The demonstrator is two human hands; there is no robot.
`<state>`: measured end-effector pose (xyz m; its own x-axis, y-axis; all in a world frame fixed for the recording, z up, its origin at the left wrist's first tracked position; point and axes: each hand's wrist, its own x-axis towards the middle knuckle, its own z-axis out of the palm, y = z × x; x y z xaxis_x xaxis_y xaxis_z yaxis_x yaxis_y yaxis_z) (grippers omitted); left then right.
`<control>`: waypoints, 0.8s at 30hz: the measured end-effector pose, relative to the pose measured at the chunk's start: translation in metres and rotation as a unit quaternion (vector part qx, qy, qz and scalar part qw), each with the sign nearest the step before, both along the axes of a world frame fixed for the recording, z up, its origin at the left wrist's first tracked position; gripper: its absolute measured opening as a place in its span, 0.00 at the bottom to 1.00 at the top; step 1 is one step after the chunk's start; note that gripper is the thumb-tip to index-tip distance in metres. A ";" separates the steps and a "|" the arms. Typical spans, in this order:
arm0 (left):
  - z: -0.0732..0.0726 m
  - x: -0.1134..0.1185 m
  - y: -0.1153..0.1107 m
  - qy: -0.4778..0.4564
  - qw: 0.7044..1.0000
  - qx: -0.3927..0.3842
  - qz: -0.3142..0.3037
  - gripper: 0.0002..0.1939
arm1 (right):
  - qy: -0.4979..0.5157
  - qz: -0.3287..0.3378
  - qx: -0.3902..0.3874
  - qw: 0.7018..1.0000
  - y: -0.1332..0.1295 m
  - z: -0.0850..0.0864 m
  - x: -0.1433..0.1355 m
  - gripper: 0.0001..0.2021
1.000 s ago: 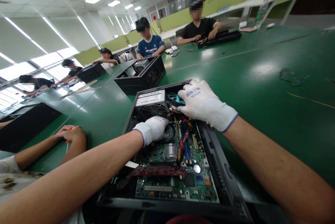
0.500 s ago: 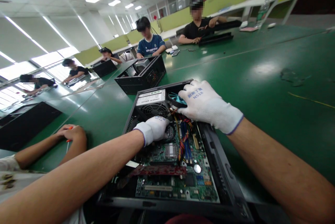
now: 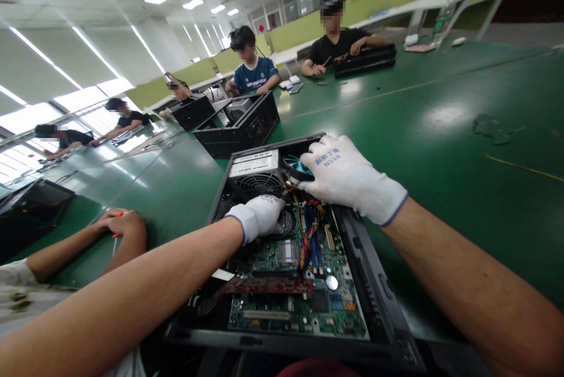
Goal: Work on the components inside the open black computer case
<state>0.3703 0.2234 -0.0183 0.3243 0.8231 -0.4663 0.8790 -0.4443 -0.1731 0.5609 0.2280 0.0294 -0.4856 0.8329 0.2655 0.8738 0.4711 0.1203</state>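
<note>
An open computer case lies before me with a green motherboard inside. My right hand, in a white glove, grips a cooling fan with turquoise blades by its right side, tilted beside the power supply. Also gloved, my left hand reaches down to the upper part of the board, at a round dark part. Its fingers are curled and their tips hidden, so what they hold does not show. Coloured power wires hang between the hands.
A red expansion card crosses the board. Another open case stands behind mine on the green table. At left, a neighbour's hands hold an orange-handled screwdriver. Several people work farther along the table.
My hands and the fan stay nearly still. At far left, a black case has shifted left and down. Across the table, people's arms and the cases near them have moved.
</note>
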 end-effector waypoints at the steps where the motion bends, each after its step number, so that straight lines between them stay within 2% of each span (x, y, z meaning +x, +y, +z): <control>1: 0.000 0.000 0.000 0.000 1.000 -0.002 -0.004 0.22 | 0.000 0.001 0.002 1.000 0.000 0.000 0.000 0.23; 12: -0.003 -0.006 0.000 -0.007 0.999 -0.003 -0.039 0.24 | 0.010 0.002 0.003 1.000 -0.002 -0.001 0.000 0.23; 21: 0.001 -0.002 -0.003 -0.011 1.000 0.012 -0.017 0.35 | 0.029 0.002 -0.006 1.000 -0.007 0.003 0.003 0.24; 24: 0.006 -0.001 -0.008 -0.015 1.000 0.009 -0.010 0.33 | 0.068 0.004 0.000 0.998 -0.012 0.003 0.008 0.26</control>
<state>0.3697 0.2159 -0.0125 0.3550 0.8243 -0.4410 0.8745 -0.4596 -0.1551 0.5686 0.2158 0.0320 -0.4523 0.8289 0.3290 0.8781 0.4784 0.0018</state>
